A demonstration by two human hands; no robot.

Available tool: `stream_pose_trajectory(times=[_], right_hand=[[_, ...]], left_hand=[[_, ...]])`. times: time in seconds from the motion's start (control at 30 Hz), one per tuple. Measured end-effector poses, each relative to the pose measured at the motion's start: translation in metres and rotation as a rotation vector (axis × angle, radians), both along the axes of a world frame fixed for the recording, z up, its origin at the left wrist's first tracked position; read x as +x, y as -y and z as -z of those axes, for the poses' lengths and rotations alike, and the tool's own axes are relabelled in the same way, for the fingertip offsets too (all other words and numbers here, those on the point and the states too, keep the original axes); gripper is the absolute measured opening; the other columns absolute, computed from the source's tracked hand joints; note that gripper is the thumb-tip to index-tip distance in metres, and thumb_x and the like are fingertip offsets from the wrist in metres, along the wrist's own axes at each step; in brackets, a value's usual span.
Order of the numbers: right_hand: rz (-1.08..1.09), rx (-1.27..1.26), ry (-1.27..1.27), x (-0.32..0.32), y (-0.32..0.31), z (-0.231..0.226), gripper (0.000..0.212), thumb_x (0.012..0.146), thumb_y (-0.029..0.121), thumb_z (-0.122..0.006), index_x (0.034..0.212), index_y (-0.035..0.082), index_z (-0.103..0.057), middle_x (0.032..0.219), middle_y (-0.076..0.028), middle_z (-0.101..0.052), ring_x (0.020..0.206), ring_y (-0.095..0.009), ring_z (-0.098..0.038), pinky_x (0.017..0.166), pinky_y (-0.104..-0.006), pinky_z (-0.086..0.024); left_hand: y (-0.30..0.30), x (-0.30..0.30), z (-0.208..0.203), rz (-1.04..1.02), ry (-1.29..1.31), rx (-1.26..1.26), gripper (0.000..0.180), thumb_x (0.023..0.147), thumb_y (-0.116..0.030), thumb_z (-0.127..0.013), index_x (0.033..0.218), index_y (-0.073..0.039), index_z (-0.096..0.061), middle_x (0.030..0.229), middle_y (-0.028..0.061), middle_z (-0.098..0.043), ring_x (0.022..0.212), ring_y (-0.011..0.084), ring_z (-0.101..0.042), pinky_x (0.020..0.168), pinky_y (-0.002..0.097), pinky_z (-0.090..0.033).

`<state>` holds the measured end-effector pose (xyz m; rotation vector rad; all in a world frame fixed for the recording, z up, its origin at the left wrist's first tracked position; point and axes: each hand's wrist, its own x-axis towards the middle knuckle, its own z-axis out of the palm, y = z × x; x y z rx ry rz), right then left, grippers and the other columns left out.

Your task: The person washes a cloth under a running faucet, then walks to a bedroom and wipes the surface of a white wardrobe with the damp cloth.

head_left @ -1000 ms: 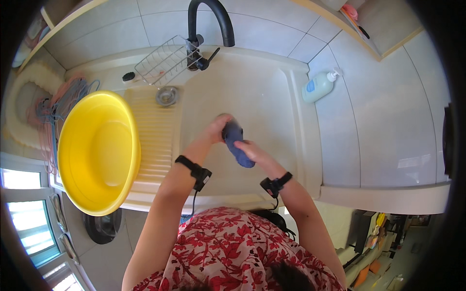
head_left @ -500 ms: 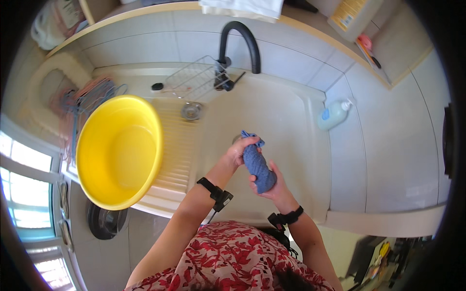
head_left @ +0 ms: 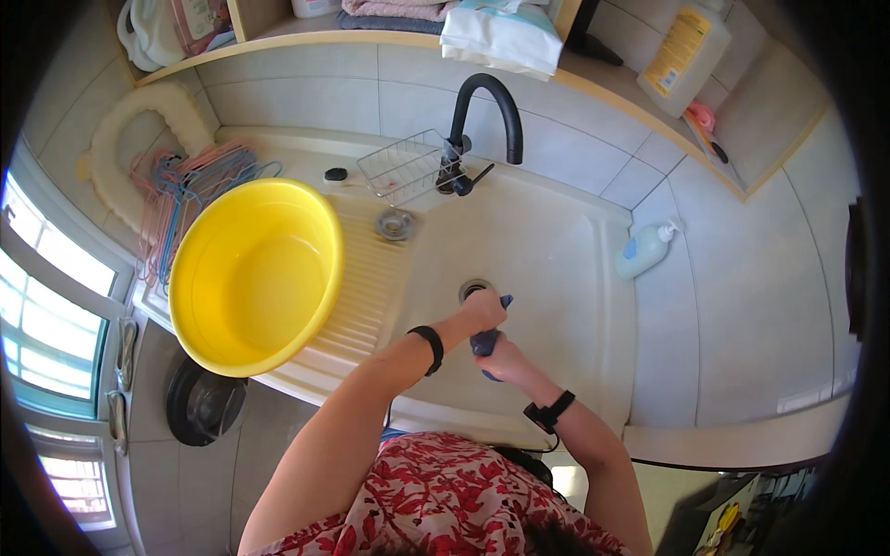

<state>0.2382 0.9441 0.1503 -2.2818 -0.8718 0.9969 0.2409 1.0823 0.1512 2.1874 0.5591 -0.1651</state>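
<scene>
Over the white sink basin [head_left: 556, 278], a blue cloth [head_left: 484, 343] is twisted between my two hands. My left hand [head_left: 484, 310] is closed around its upper end, and a small tip of fabric pokes out past the fingers. Just below and to the right, my right hand [head_left: 503, 357] grips the lower end, with a bit of cloth showing under it. Only a short length is visible between the fists; the rest is hidden inside them. Next to my left hand the metal drain [head_left: 476, 286] is partly in view.
A yellow basin [head_left: 255, 278] stands on the ribbed drainboard at left, beside pink and blue hangers [head_left: 190, 185]. Behind are a black faucet [head_left: 487, 85], a wire rack [head_left: 403, 167] and a drain strainer [head_left: 395, 223]. A pump bottle [head_left: 646, 250] stands on the right rim. A shelf [head_left: 315, 39] runs above.
My left hand has turned over, its back now upward, and the cloth is wrung tighter and shorter between my fists. The whole view has shifted a little.
</scene>
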Motion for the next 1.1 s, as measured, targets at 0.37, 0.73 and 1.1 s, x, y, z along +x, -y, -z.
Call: stream_pose_trajectory(times=[0.37, 0.73, 1.1], right_hand=[[-0.168, -0.187, 0.483, -0.019, 0.012, 0.012, 0.041, 0.077, 0.017, -0.053, 0.108, -0.007, -0.041, 0.080, -0.019, -0.064, 0.073, -0.036, -0.063, 0.064, -0.0438, -0.049], [0.334, 0.472, 0.255, -0.010, 0.114, -0.067, 0.059, 0.066, 0.031, -0.072, 0.112, 0.001, -0.048, 0.095, -0.020, -0.060, 0.090, -0.033, -0.059, 0.075, -0.0404, -0.047], [0.324, 0.560, 0.602, -0.092, 0.166, -0.098, 0.060, 0.074, 0.026, -0.068, 0.125, 0.010, -0.040, 0.094, -0.018, -0.051, 0.084, -0.036, -0.053, 0.070, -0.0426, -0.044]], left_hand=[[0.017, -0.007, 0.076, -0.374, -0.223, -0.112, 0.018, 0.070, -0.016, -0.059, 0.078, -0.001, -0.066, 0.081, 0.0152, -0.066, 0.077, 0.0284, -0.064, 0.066, 0.0368, -0.051], [-0.013, -0.072, 0.059, -0.655, 0.173, -0.338, 0.041, 0.083, -0.037, -0.056, 0.113, -0.010, -0.052, 0.108, 0.0085, -0.058, 0.100, 0.0209, -0.055, 0.082, 0.0415, -0.043], [0.147, -0.113, -0.061, 0.053, 0.334, -1.390, 0.044, 0.083, -0.020, -0.064, 0.119, -0.005, -0.044, 0.113, 0.0095, -0.053, 0.105, 0.0246, -0.053, 0.090, 0.0420, -0.045]])
